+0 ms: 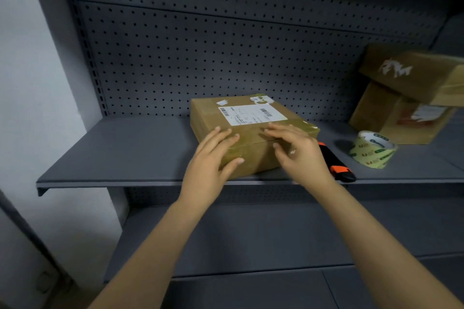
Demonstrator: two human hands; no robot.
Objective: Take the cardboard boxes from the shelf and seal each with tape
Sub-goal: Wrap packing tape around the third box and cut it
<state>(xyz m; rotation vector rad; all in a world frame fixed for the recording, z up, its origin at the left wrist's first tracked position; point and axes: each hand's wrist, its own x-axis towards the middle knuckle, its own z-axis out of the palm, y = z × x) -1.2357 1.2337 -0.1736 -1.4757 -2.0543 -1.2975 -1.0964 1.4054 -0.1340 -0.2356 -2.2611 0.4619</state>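
Shelf (113, 153) front edge: left hand (213, 155), right hand (298, 150) press box (208, 113).

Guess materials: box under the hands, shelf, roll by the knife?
Box: matte brown cardboard, with a glossy tape sheen along its near edge. Shelf: likely painted metal, flat grey, with a thin folded front lip. Roll: translucent printed plastic tape, shiny.

Grey metal shelf (113, 153), pegboard-backed. Bears a flat cardboard box (208, 113) with a shipping label near the front edge, an orange-and-black utility knife (339, 170) just beside its right, then a tape roll (374, 155), with a second cardboard box (376, 110) behind the roll.
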